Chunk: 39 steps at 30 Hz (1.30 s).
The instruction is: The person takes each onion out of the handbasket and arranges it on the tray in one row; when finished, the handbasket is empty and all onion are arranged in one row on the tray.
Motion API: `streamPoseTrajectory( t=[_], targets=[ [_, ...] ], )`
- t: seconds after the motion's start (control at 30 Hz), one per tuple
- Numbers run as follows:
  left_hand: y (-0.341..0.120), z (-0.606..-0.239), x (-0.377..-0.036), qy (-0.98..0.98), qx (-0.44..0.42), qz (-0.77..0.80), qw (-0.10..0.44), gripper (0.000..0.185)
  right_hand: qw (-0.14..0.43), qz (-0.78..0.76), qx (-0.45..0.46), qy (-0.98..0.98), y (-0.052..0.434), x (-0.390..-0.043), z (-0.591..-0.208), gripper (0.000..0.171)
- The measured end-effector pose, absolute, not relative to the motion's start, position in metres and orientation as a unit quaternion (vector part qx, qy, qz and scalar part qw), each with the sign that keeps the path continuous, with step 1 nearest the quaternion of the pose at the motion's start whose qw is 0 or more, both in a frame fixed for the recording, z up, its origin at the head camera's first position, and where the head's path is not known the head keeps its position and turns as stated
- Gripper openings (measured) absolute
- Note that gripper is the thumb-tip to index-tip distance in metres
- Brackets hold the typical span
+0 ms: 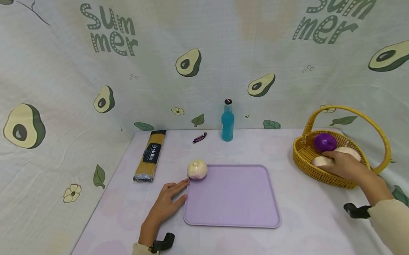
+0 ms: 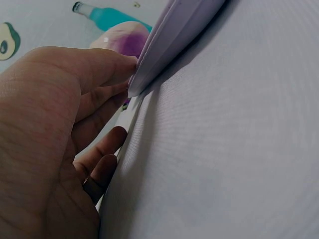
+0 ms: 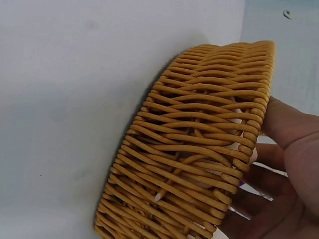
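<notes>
Right hand (image 1: pixel 344 164) at pale round vegetable (image 1: pixel 320 161) inside yellow wicker basket (image 1: pixel 302 163); whether gripped, cannot tell. Wrap fingers evenly, lift clear of rim. Left hand (image 1: pixel 167 202), fingers extended, touches lilac rectangular tray (image 1: pixel 234 197).

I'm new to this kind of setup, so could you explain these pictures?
There's no machine, just a person's bare hands. The wide picture comes from a camera worn on the head; the close ones, from one on each wrist. On the table are a pasta pack, a wrapped candy, a blue bottle, a lilac tray with a pale onion at its far left corner, and a wicker basket. The left hand touches the tray's edge. The right hand reaches into the basket, its fingers at a pale round thing; I can't tell whether it is gripped.
</notes>
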<state>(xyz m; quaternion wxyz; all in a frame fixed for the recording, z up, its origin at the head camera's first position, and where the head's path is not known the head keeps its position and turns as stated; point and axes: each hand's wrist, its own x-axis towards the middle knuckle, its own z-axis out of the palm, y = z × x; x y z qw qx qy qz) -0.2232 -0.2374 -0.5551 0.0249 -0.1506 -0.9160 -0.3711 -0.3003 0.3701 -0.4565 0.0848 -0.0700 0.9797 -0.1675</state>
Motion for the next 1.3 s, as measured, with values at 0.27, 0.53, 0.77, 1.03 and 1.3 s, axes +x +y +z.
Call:
streamPoseTrajectory(
  t=[0.27, 0.53, 0.77, 1.03, 1.3],
  targets=[
    [-0.2341, -0.5540, -0.2219, -0.912, -0.164, -0.375, 0.031, 0.049, 0.084, -0.148, -0.076, 0.983, 0.3753, -0.3026, -0.4567, 0.082],
    [-0.2360, -0.5513, -0.2235, -0.916, -0.153, -0.370, 0.025, 0.049, 0.078, -0.161, -0.086, 0.980, 0.3756, -0.3032, -0.4557, 0.078],
    [-0.2359, -0.5547, -0.2222, -0.917, -0.147, -0.371, 0.015, 0.049, 0.107, -0.160, -0.087, 0.977, 0.3753, -0.3060, -0.4601, 0.077],
    [-0.2364, -0.5539, -0.2229, -0.917, -0.148, -0.370, 0.018, 0.049, 0.033, -0.158, -0.082, 0.983, 0.3776, -0.3035, -0.4617, 0.084],
    [-0.2375, -0.5538, -0.2237, -0.916, -0.154, -0.370, 0.025, 0.050, 0.037, -0.186, -0.042, 0.981, 0.3772, -0.3024, -0.4545, 0.100]
  ],
)
